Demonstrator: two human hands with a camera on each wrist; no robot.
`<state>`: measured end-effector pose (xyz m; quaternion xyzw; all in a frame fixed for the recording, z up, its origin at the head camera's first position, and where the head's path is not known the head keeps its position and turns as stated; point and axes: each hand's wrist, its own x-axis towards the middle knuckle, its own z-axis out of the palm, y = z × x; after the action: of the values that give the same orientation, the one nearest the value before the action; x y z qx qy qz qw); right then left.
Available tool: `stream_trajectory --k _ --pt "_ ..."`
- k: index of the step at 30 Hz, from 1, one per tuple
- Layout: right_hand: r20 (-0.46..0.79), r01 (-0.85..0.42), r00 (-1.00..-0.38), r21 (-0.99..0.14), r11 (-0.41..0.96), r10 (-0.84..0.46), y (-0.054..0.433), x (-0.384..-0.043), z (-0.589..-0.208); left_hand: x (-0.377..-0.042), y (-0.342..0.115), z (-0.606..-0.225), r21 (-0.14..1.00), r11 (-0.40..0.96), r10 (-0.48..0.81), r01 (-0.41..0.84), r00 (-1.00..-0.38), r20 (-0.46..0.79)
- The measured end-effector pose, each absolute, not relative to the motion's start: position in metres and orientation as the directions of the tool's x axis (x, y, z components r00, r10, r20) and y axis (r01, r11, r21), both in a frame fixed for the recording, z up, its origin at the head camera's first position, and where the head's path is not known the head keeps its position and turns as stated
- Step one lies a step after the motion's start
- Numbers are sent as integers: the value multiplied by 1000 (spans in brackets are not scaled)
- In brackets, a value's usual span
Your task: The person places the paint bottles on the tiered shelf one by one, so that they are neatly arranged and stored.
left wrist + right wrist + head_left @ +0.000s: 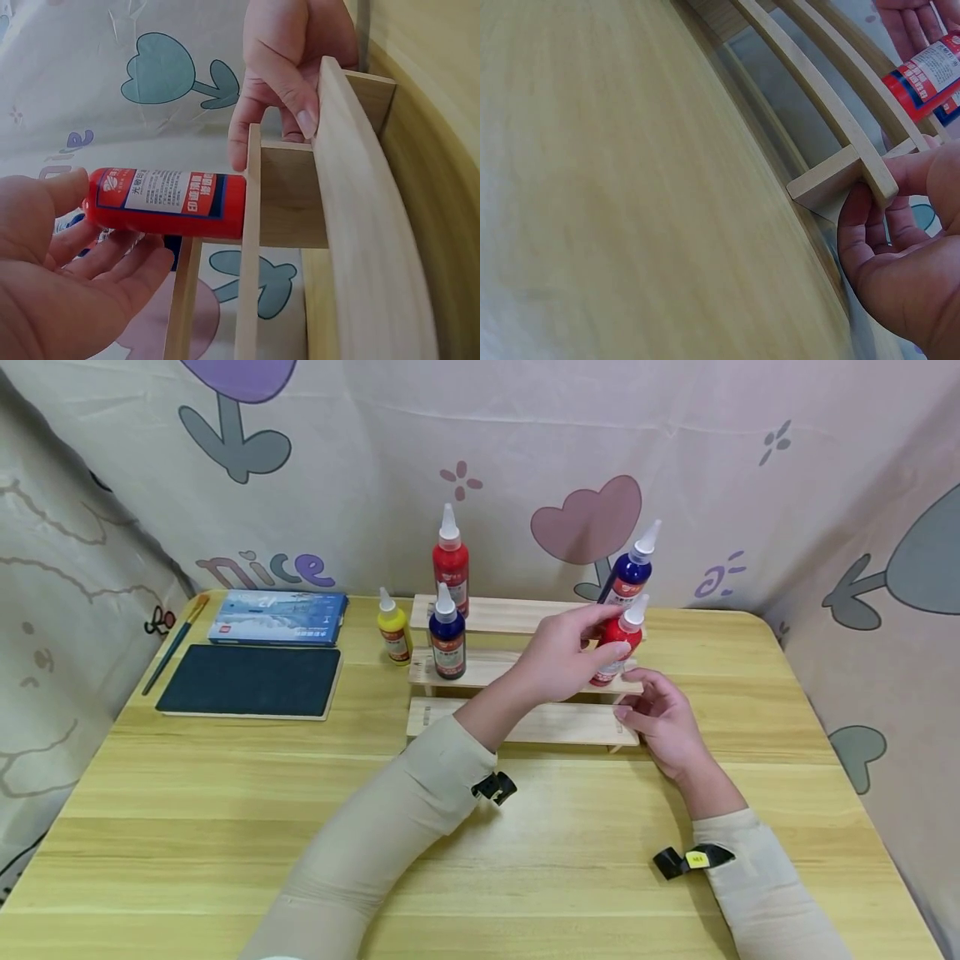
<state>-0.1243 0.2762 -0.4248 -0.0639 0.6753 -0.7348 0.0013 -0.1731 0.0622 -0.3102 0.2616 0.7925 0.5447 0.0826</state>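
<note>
My left hand (pixel 564 653) holds a red squeeze bottle (pixel 627 633) with a white pointed cap, thumb and fingers about its upper part. The bottle stands at the right end of the middle step of a three-step wooden rack (pixel 555 723). In the left wrist view, the labelled bottle (pixel 169 201) has its base right at the step. With thumb and fingers, my right hand (pixel 666 723) grips the right end of the rack's lowest step; the right wrist view shows the fingers (pixel 853 232) around the board end. Behind the held bottle, a dark blue bottle (pixel 632 570) stands on the top step.
At the rack's left end are another red bottle (pixel 452 568) on top and a dark blue one (pixel 448 645) on the middle step. Left of it stand a small yellow bottle (pixel 394 635), a blue box (pixel 277 617), a dark notebook (pixel 251 681) and a paintbrush (pixel 174 647). Printed curtain (pixel 390 452) hangs behind.
</note>
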Motion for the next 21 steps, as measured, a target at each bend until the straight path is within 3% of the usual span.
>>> stream_trajectory --k 8,16,21 --pt "80 -74 -993 -995 -66 -84 276 -124 -425 -159 43 -316 891 353 471 286 -877 95" --pt "76 -72 -994 -996 -54 -74 276 -124 -425 -142 19 -329 886 340 474 317 -871 130" --pt "84 -79 -994 -995 -68 -72 276 -124 -425 -128 3 -334 879 375 480 293 -873 86"
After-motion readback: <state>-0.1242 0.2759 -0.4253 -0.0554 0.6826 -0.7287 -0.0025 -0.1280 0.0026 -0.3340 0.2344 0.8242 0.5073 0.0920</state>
